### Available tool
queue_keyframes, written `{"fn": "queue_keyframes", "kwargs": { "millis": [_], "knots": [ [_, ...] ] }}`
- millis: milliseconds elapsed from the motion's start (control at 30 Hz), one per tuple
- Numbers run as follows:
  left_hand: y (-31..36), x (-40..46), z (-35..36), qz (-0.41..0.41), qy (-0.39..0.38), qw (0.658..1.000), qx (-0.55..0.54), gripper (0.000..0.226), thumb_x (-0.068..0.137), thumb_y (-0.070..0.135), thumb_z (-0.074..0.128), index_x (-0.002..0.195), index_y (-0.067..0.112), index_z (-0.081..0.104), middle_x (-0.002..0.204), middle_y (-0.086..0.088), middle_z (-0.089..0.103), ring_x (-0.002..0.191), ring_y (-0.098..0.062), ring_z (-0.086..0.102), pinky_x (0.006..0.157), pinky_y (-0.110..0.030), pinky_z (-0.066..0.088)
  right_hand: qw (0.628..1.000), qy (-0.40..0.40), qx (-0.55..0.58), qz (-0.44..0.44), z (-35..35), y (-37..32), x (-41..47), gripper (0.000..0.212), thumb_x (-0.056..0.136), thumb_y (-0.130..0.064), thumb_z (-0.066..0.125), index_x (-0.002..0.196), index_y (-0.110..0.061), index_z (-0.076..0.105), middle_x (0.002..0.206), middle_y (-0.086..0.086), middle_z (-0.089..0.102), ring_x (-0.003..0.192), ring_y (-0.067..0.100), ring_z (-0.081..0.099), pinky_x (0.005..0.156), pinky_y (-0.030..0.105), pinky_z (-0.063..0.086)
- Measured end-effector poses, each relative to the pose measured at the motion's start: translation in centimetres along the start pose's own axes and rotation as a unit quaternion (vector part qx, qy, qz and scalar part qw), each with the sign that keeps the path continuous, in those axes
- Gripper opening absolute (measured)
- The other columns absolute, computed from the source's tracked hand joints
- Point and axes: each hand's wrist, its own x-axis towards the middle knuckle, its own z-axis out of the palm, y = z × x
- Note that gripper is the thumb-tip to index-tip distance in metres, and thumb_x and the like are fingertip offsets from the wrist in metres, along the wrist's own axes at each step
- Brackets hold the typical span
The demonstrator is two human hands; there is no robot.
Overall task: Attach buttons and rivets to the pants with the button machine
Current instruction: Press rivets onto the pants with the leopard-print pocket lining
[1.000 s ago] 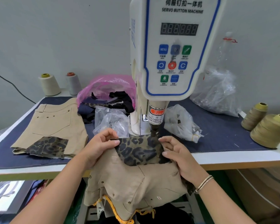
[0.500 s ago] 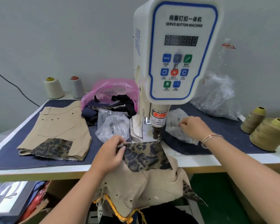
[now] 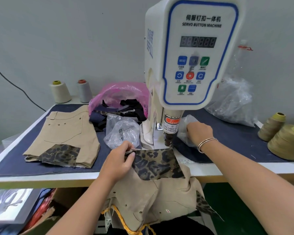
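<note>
The white servo button machine (image 3: pixel 190 53) stands at the table's middle, its punch head (image 3: pixel 168 139) just above the table. Tan pants with a leopard-print panel (image 3: pixel 157 164) hang over the front edge below the head. My left hand (image 3: pixel 119 162) pinches the panel's upper left corner. My right hand (image 3: pixel 199 133) reaches into a small clear plastic bag (image 3: pixel 183 128) right of the punch head, fingers closed inside it; what they hold is hidden.
A second pair of tan pants (image 3: pixel 66 136) lies folded at the left. Clear bags (image 3: pixel 122 133), a pink bag of dark scraps (image 3: pixel 120 100), a big crumpled bag (image 3: pixel 234 102) and thread cones (image 3: pixel 278 138) crowd the table.
My right hand left the leopard panel and moved up and right into the small clear bag. My left hand kept its hold on the panel's corner. The camera view dropped slightly.
</note>
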Motion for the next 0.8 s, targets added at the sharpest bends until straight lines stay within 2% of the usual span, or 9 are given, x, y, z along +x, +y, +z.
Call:
{"fn": "queue_keyframes", "kwargs": {
  "millis": [67,167,300,333,433,500,633,700,800],
  "knots": [
    [0.3,0.0,-0.1,0.000,-0.006,1.000,0.005,0.010,0.087,0.024,0.050,0.083,0.032,0.045,0.073,0.010,0.056,0.068,-0.009,0.052,0.063,-0.034,0.042,1.000,0.005,0.010,0.003,0.0,0.2,0.1,0.022,0.093,-0.015,0.048,0.110,-0.011,0.061,0.113,0.012,0.064,0.104,0.031,0.061,0.082,0.037,0.047],
    [0.4,-0.3,-0.2,0.012,-0.017,0.999,0.040,0.015,0.088,0.024,0.050,0.083,0.035,0.041,0.070,0.013,0.052,0.067,-0.007,0.050,0.058,-0.028,0.036,0.991,-0.123,0.010,0.053,-0.9,0.2,0.4,0.031,0.092,-0.026,0.054,0.121,-0.014,0.057,0.125,0.007,0.058,0.118,0.028,0.054,0.098,0.036,0.043],
    [1.2,-0.8,0.1,0.075,-0.012,0.985,0.154,0.003,0.090,0.020,0.047,0.090,0.023,0.048,0.069,0.012,0.048,0.060,-0.012,0.046,0.054,-0.028,0.031,0.982,-0.154,0.073,0.086,-1.0,0.2,0.7,0.032,0.093,-0.026,0.052,0.122,-0.013,0.057,0.128,0.010,0.056,0.120,0.030,0.051,0.101,0.037,0.042],
    [1.5,-0.9,0.2,0.087,-0.011,0.982,0.169,0.006,0.089,0.020,0.046,0.091,0.018,0.051,0.070,0.010,0.047,0.060,-0.017,0.047,0.056,-0.029,0.032,0.983,-0.133,0.092,0.086,-0.8,0.3,0.5,0.028,0.092,-0.025,0.051,0.116,-0.014,0.061,0.122,0.010,0.058,0.115,0.031,0.053,0.098,0.038,0.044],
    [1.7,-0.9,0.2,0.102,-0.025,0.977,0.183,0.015,0.088,0.021,0.044,0.093,0.011,0.054,0.074,0.008,0.046,0.064,-0.023,0.051,0.060,-0.031,0.034,0.979,0.052,0.190,0.048,0.5,1.4,-0.5,0.021,0.091,-0.020,0.048,0.077,-0.018,0.065,0.085,0.007,0.062,0.082,0.030,0.056,0.069,0.032,0.045],
    [1.7,-0.9,0.1,0.113,-0.026,0.976,0.186,0.016,0.089,0.021,0.043,0.093,0.010,0.055,0.073,0.003,0.052,0.063,-0.024,0.052,0.060,-0.031,0.035,0.935,0.142,0.321,0.055,1.0,2.6,-1.5,0.028,0.087,-0.022,0.056,0.060,-0.017,0.062,0.064,0.003,0.059,0.071,0.027,0.054,0.061,0.030,0.040],
    [2.1,-0.9,0.1,0.176,-0.060,0.958,0.217,0.025,0.087,0.022,0.037,0.087,0.010,0.059,0.072,-0.001,0.059,0.059,-0.023,0.053,0.061,-0.028,0.035,0.801,0.228,0.551,0.055,0.8,2.9,-5.4,0.017,0.082,-0.027,0.070,0.066,-0.031,0.069,0.066,-0.009,0.068,0.064,0.003,0.058,0.059,0.016,0.046],
    [2.1,-0.9,0.2,0.189,-0.079,0.952,0.227,0.026,0.088,0.021,0.036,0.086,0.010,0.059,0.072,-0.002,0.059,0.059,-0.023,0.053,0.065,-0.032,0.033,0.775,0.142,0.615,0.036,1.3,1.1,-8.0,0.014,0.082,-0.030,0.071,0.068,-0.033,0.071,0.062,-0.015,0.066,0.056,-0.004,0.056,0.053,0.010,0.042],
    [2.1,-0.9,0.1,0.182,-0.080,0.953,0.229,0.027,0.089,0.022,0.035,0.087,0.009,0.058,0.073,-0.002,0.058,0.060,-0.024,0.052,0.065,-0.034,0.032,0.724,-0.042,0.688,0.035,2.3,-1.9,-10.4,0.012,0.083,-0.030,0.069,0.076,-0.023,0.075,0.048,-0.011,0.050,0.042,0.002,0.040,0.050,0.014,0.037]
  ]
}}
